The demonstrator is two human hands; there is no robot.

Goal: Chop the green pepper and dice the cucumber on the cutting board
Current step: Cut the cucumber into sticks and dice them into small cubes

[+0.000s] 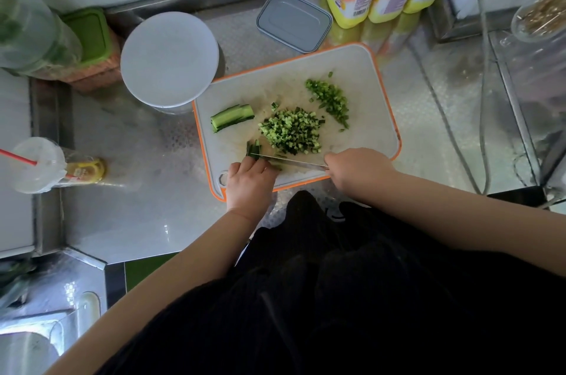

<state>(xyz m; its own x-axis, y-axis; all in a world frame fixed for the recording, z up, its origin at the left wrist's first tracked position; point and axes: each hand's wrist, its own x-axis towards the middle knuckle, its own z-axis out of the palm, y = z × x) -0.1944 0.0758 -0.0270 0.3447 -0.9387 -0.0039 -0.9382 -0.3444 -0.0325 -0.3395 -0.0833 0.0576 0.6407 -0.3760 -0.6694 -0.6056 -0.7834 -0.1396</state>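
both hands (pixel 249 180) work: knife (pixel 288 161) slicing cucumber strips (pixel 253 148) (board's near edge).

Soft daylight, glare on steel, edges warped.

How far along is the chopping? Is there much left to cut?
Mostly done. The chopped pepper lies at the board's far right, with a big pile of diced cucumber in the middle. In hand: the left hand steadies cucumber strips while the right hand works the knife across them. Left: those strips and one uncut cucumber piece.
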